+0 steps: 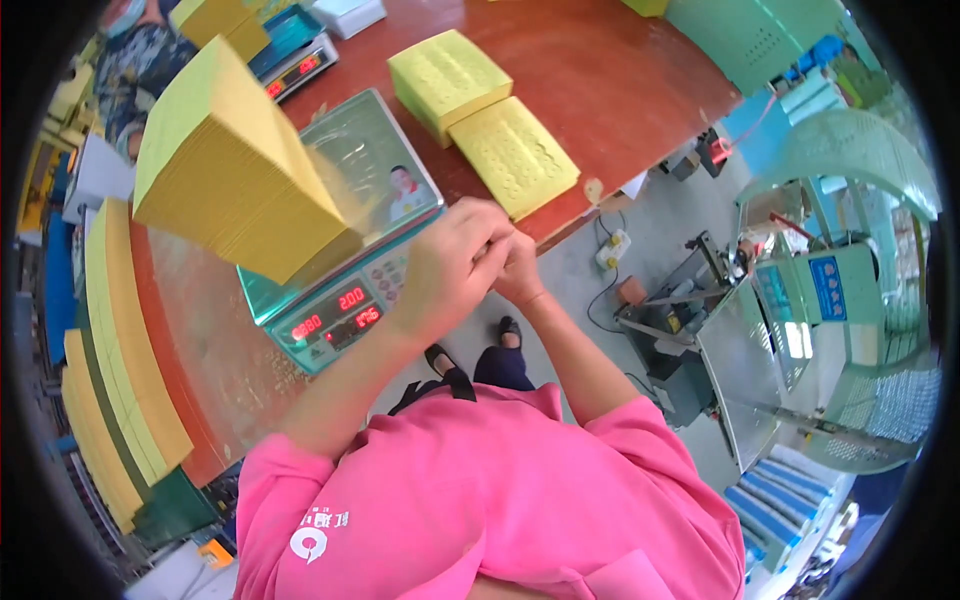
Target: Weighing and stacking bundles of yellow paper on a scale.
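My left hand (455, 262) and my right hand (518, 268) meet in front of my chest, just past the table's near edge. Their fingers are curled against each other. Whatever lies between them, if anything, is hidden. To their left a digital scale (405, 185) with a metal pan and red lit digits carries a tall stack of yellow paper sheets (235, 165). Neither hand touches that stack. Beyond my hands lie two shorter yellow paper stacks with wavy embossed tops, a farther stack (452, 75) and a nearer stack (515, 155), touching each other.
The reddish-brown table (620, 80) curves around in front. Long yellow paper piles (135, 340) stand at its left edge. Another scale (300, 68) sits farther back, near a person in a patterned sleeve (140, 60). Right of the table are a power strip (612, 250) and a green machine (835, 290).
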The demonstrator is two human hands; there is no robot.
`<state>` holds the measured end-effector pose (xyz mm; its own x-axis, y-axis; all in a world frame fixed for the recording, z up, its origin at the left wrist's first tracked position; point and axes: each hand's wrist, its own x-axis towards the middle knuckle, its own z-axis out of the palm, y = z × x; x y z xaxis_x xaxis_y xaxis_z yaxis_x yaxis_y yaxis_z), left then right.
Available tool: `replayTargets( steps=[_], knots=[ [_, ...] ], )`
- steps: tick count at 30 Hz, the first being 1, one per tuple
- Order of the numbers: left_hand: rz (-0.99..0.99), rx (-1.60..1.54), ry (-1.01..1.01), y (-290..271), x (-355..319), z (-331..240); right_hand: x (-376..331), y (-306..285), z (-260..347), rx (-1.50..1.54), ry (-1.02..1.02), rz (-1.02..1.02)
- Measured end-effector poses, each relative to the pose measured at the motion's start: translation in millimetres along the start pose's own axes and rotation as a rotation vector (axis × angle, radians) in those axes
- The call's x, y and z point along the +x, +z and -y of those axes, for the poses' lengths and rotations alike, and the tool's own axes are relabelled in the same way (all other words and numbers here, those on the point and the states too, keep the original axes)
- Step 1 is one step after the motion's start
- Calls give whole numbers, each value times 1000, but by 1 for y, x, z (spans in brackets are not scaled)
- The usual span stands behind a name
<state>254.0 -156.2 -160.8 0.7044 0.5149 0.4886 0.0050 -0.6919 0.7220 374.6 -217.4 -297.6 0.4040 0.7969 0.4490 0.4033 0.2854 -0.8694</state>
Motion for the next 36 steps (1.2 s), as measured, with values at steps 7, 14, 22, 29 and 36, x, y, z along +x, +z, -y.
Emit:
replayTargets(
  steps=[7, 14, 22, 29, 36],
  knots=[
    [148, 500, -27, 88, 60, 45, -17, -39, 13, 182, 120, 117],
    [136, 632, -31, 96, 60, 43, -48, -130, -2, 235, 312, 286],
    [28, 497, -149, 102, 60, 37, 2, -181, -6, 458, 527, 252],
    [-23, 592, -20, 107, 39, 1, 51, -179, 9, 577, 736, 134],
    [-358, 112, -445, 99, -17, -21, 46, -160, 32, 370, 694, 360]
  ],
)
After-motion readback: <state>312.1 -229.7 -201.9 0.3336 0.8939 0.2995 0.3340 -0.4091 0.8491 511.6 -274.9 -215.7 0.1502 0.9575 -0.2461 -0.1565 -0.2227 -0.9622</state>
